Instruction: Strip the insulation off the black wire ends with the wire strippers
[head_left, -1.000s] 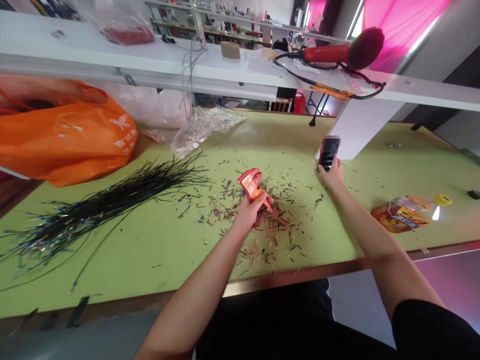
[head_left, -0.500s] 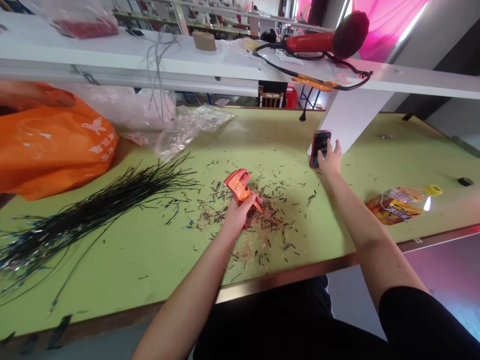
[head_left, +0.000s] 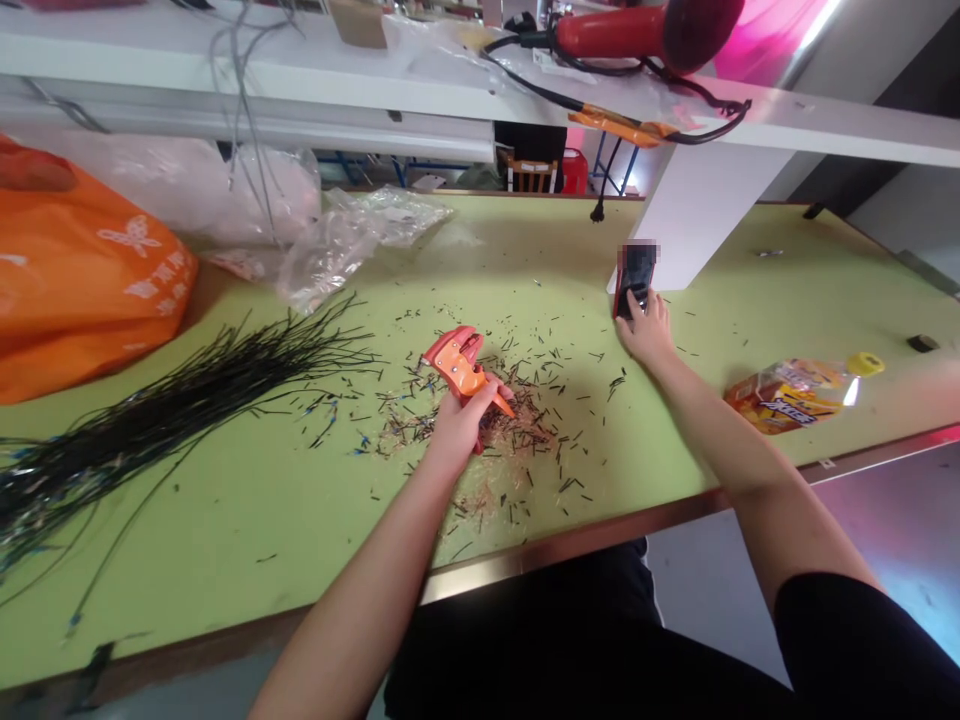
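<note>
My left hand (head_left: 459, 425) is wrapped round the handles of an orange and red wire stripper (head_left: 456, 362), its jaws pointing away from me. Beneath it lies a scatter of black insulation scraps and copper bits (head_left: 525, 425). Farther off to the right, my right hand (head_left: 648, 332) reaches to a phone (head_left: 635, 272) that leans upright against a white shelf support. A fingertip meets the lower part of its dark screen, and the other fingers are spread. To the left rests a long bundle of black wires (head_left: 187, 385), some with blue ends.
An orange bag (head_left: 90, 290) and clear plastic bags (head_left: 330, 250) stand at the back left. On the right lies a bottle with a yellow cap (head_left: 795, 393). A white shelf (head_left: 420, 85) crosses above the green table (head_left: 247, 530), carrying a red corded power tool (head_left: 615, 35).
My right hand has lowered slightly on the phone, with a finger now on its screen. The left hand keeps the wire stripper in its grip. The whole view has shifted a little.
</note>
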